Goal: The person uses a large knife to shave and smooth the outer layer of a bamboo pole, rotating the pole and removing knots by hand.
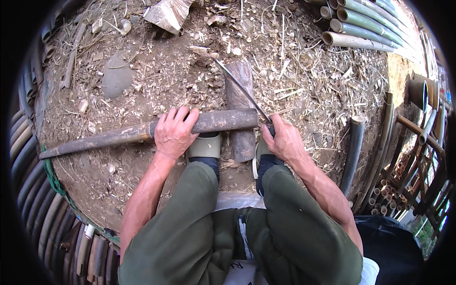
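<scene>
A dark brown bamboo pole [225, 121] lies crosswise over a split wooden log [242, 145] on the ground, its long end running off to the left. My left hand [175, 131] is closed over the pole from above, left of the log. In my right hand [286, 140], just past the pole's right end, is the handle of a long knife [238, 86]. Its thin dark blade slants up and left over the log, with the tip near a wood chip [204, 52]. My fingers hide most of the handle. My feet stand on either side of the log.
Wood shavings and chips cover the dirt floor. Cut green bamboo poles [363, 24] are stacked at the far right, and a dark bamboo length [353, 152] lies nearer. More poles [33, 190] line the left edge. A flat stone [117, 78] and a wood chunk [167, 15] lie beyond.
</scene>
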The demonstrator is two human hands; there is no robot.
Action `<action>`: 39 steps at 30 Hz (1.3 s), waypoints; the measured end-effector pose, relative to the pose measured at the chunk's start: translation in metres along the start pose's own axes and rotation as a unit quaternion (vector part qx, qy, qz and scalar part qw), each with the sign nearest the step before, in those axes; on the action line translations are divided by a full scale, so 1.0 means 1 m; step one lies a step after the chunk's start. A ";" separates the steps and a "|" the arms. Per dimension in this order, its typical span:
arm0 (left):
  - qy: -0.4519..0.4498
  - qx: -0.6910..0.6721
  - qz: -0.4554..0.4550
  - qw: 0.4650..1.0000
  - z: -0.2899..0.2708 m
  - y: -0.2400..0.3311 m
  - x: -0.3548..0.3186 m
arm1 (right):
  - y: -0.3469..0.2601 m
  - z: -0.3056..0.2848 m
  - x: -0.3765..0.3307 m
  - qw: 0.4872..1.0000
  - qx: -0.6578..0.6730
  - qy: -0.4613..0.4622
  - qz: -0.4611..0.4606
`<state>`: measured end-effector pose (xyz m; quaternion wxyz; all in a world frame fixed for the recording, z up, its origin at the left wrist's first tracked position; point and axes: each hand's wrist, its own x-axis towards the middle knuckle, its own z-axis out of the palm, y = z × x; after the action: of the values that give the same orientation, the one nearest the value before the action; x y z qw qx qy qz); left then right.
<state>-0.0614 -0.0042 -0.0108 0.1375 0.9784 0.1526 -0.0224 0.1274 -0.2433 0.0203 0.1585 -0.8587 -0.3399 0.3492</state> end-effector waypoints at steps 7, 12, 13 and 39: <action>0.007 0.020 -0.004 1.000 0.004 0.003 -0.011 | -0.018 -0.002 -0.006 0.995 -0.003 0.071 -0.073; -0.019 -0.029 -0.004 0.999 -0.013 0.009 -0.001 | 0.005 0.004 -0.003 1.000 0.009 0.008 -0.013; -0.102 -0.048 -0.005 0.994 -0.017 -0.001 0.000 | 0.003 0.001 -0.001 1.000 0.016 0.007 -0.014; -0.162 -0.093 -0.054 0.981 -0.009 -0.008 0.011 | 0.004 0.003 -0.002 0.999 -0.008 0.042 -0.034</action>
<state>-0.0538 0.0089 -0.0047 0.2490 0.9352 0.1824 -0.1736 0.1260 -0.2472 0.0172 0.1776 -0.8621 -0.3642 0.3043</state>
